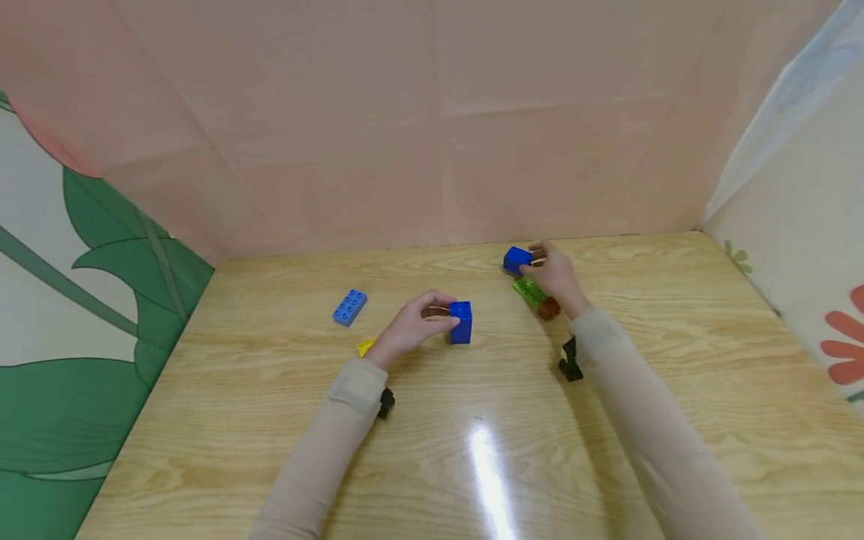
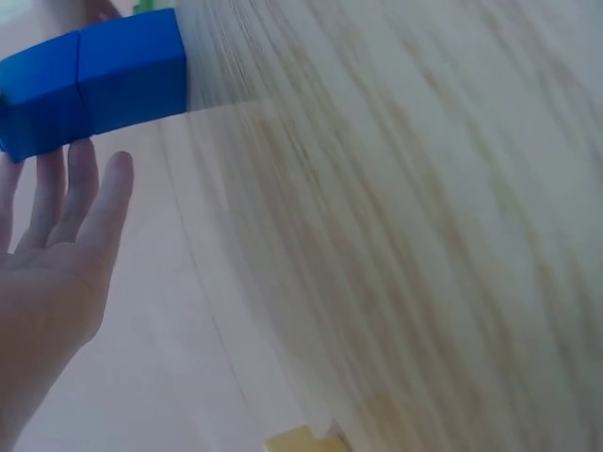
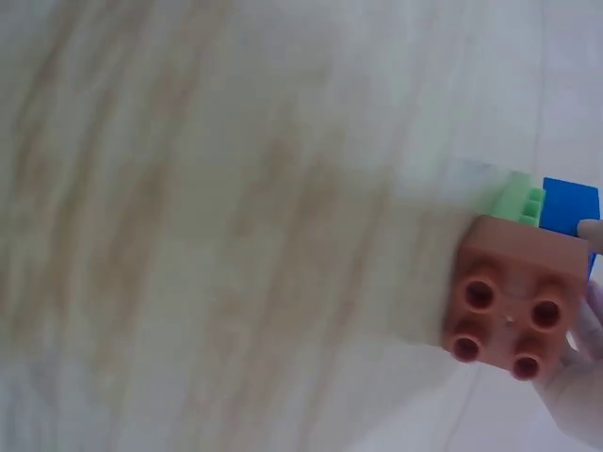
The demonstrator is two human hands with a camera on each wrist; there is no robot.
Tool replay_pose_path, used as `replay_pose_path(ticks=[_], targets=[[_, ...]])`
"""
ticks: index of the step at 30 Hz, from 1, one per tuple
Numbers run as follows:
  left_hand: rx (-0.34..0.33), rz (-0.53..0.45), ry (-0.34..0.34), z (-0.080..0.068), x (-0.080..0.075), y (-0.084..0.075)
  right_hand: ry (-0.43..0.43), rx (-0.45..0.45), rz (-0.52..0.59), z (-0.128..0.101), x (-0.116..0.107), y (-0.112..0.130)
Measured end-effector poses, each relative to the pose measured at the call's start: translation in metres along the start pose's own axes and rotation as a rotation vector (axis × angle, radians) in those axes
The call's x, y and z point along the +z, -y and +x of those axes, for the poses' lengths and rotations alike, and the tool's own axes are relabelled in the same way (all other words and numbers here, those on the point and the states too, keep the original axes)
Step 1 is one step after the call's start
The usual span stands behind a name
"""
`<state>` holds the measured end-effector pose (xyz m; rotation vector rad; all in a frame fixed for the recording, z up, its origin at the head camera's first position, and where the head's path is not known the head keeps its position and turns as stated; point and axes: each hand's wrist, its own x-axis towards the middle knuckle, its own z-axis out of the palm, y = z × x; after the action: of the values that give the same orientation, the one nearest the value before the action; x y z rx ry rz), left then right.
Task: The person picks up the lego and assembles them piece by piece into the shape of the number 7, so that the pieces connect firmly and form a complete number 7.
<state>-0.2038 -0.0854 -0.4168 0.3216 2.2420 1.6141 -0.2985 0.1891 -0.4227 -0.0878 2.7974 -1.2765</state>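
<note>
**Bimanual Pinch Grip**

Fingers and thumb of the left hand [image 1: 410, 324] are clamped on an upright two-brick blue stack [image 1: 461, 325]; those of the right hand [image 1: 556, 274] seem to pinch a blue brick [image 1: 515, 259] (contact is partly hidden). Nearby on the wood-grain table [image 1: 682, 337]: a green brick [image 1: 528, 290], a reddish-brown four-stud brick [image 3: 513, 306], a light-blue eight-stud brick [image 1: 349, 307] and a yellow brick [image 1: 365, 347].

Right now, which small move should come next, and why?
Probably bring the blue block held by the right hand over to the blue stack, because the left hand holds that stack upright and the block sits apart from it.
</note>
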Motion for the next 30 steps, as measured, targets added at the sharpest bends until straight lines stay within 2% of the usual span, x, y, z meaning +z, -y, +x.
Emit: replay_pose_path(ticks=[7,10,14,20,26,30], targets=[[0.001,0.006,-0.010,-0.002,0.003,-0.002,0.040,0.069,0.218,-0.010,-0.011,0.016],[-0.004,0.004,-0.018,-0.002,0.004,-0.001,0.069,0.068,0.316,-0.017,-0.014,0.025],[-0.013,0.009,-0.029,-0.002,0.004,0.000,0.101,0.042,0.390,-0.030,-0.017,0.037],[-0.012,0.028,-0.059,-0.005,0.002,-0.005,0.140,0.006,0.388,-0.048,-0.017,0.051],[0.053,0.051,-0.139,-0.008,-0.002,-0.019,0.191,-0.069,0.352,-0.061,-0.011,0.059],[0.086,0.102,-0.183,-0.011,-0.005,-0.029,0.202,-0.121,0.342,-0.067,-0.003,0.066]])
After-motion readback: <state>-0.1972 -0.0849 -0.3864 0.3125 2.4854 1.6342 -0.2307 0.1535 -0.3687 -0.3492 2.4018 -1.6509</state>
